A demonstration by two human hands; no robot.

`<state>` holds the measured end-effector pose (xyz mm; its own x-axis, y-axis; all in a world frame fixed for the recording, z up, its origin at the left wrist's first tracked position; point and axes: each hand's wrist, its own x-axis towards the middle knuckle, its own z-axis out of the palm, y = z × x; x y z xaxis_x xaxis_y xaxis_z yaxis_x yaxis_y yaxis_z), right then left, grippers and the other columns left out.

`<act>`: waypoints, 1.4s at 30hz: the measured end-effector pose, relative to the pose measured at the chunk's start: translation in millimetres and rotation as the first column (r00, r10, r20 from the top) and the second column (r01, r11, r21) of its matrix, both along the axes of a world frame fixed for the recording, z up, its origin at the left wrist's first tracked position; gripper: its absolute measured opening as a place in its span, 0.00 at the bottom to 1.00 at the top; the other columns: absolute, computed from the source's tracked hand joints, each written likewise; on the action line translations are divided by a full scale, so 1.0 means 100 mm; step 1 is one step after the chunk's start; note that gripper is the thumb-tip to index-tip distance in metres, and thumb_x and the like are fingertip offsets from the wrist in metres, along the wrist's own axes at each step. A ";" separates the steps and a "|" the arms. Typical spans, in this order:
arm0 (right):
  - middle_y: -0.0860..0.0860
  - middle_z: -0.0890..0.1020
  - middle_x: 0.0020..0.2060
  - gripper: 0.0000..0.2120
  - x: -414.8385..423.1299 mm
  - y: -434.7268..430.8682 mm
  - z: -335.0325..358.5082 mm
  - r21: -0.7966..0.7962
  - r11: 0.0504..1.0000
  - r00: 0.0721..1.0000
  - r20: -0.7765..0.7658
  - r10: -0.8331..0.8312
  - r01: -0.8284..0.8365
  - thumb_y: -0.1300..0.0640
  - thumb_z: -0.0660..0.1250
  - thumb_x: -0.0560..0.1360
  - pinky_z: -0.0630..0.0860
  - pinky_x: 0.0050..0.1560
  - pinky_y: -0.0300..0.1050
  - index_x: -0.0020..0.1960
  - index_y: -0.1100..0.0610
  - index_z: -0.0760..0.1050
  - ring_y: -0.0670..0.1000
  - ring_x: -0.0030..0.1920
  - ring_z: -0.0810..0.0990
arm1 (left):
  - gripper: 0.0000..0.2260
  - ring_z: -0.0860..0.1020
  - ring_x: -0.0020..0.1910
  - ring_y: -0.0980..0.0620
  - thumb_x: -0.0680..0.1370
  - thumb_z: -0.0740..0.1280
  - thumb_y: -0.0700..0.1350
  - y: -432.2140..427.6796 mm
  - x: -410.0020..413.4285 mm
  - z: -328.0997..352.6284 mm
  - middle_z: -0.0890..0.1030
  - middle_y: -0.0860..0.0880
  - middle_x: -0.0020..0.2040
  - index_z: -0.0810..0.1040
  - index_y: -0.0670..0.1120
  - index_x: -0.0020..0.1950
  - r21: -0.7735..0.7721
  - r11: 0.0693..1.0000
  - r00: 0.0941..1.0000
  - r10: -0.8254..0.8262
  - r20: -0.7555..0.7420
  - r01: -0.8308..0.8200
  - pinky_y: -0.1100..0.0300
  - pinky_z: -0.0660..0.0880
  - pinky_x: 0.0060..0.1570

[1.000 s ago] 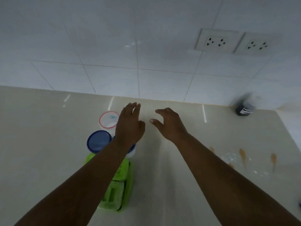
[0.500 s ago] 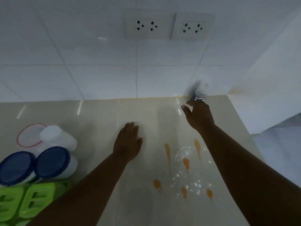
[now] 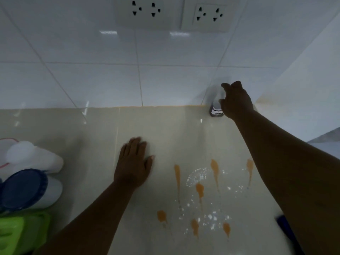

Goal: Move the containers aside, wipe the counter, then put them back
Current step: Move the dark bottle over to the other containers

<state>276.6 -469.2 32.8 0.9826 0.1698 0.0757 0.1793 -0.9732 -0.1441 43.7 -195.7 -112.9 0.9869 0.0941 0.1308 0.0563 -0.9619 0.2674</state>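
Note:
A small dark bottle (image 3: 215,110) with a white label stands at the back of the beige counter (image 3: 103,137), against the tiled wall. My right hand (image 3: 236,101) reaches over it, with fingers and thumb curled round its blurred upper part. Flat on the counter, palm down with fingers straight, lies my left hand (image 3: 133,162). Orange smears (image 3: 177,176) and white powder (image 3: 197,174) mark the counter between my arms. At the left edge stand white tubs with dark blue lids (image 3: 24,188), a red-rimmed white container (image 3: 4,153) and green-lidded boxes (image 3: 16,234).
Two double wall sockets (image 3: 206,14) sit high on the white tiles. A side wall closes the counter on the right. A blurred dark blue thing (image 3: 282,224) shows beside my right forearm near the counter's front right edge.
The view has swung right, away from the tubs. My right hand has travelled to the back corner and closed round the bottle. My left hand has settled flat on the counter.

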 end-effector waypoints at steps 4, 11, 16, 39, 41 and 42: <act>0.61 0.66 0.60 0.26 -0.16 0.11 0.05 -0.029 0.996 0.995 -0.049 0.083 -0.084 0.53 0.67 0.74 0.77 0.52 0.57 0.69 0.52 0.65 0.66 0.51 0.77 | 0.24 0.69 0.70 0.38 0.78 0.58 0.57 0.00 0.01 0.00 0.72 0.39 0.70 0.74 0.42 0.67 -0.009 1.000 1.000 0.014 0.000 -0.014 0.45 0.64 0.70; 0.60 0.66 0.63 0.25 -0.80 0.63 0.13 0.131 0.968 0.974 0.104 0.200 -0.212 0.52 0.69 0.72 0.78 0.50 0.60 0.65 0.57 0.67 0.69 0.47 0.79 | 0.31 0.69 0.72 0.39 0.76 0.56 0.61 0.22 -0.40 0.15 0.71 0.38 0.72 0.71 0.40 0.70 -0.026 0.998 0.994 0.047 -0.095 -0.050 0.44 0.68 0.69; 0.59 0.74 0.60 0.25 -1.22 1.53 0.23 0.243 0.899 0.931 0.065 0.358 -0.363 0.49 0.68 0.73 0.74 0.54 0.55 0.65 0.57 0.66 0.65 0.55 0.77 | 0.31 0.61 0.76 0.41 0.79 0.56 0.60 0.43 -1.16 0.10 0.65 0.41 0.76 0.66 0.41 0.74 -0.010 0.994 0.992 0.108 -0.066 -0.108 0.45 0.62 0.73; 0.58 0.73 0.58 0.26 -1.69 4.03 0.05 0.296 0.505 0.457 -0.219 0.862 -0.811 0.55 0.67 0.74 0.70 0.56 0.45 0.71 0.46 0.67 0.57 0.60 0.73 | 0.30 0.52 0.79 0.47 0.81 0.54 0.61 0.47 -1.50 0.06 0.57 0.46 0.79 0.59 0.45 0.77 -0.023 0.989 0.987 0.143 -0.073 -0.145 0.47 0.55 0.76; 0.58 0.73 0.58 0.26 -1.70 4.04 0.04 0.294 0.493 0.446 -0.215 0.869 -0.819 0.54 0.66 0.74 0.72 0.57 0.46 0.71 0.46 0.67 0.57 0.58 0.74 | 0.30 0.51 0.79 0.47 0.81 0.54 0.61 0.46 -1.50 0.07 0.57 0.46 0.79 0.59 0.45 0.77 -0.022 0.988 0.986 0.150 -0.067 -0.151 0.48 0.55 0.76; 0.57 0.73 0.58 0.26 -1.70 4.04 0.04 0.297 0.492 0.445 -0.214 0.869 -0.818 0.54 0.66 0.74 0.73 0.58 0.48 0.71 0.46 0.67 0.57 0.58 0.74 | 0.30 0.51 0.79 0.48 0.81 0.53 0.61 0.46 -1.50 0.07 0.57 0.46 0.79 0.59 0.45 0.77 -0.022 0.988 0.986 0.150 -0.065 -0.152 0.48 0.54 0.76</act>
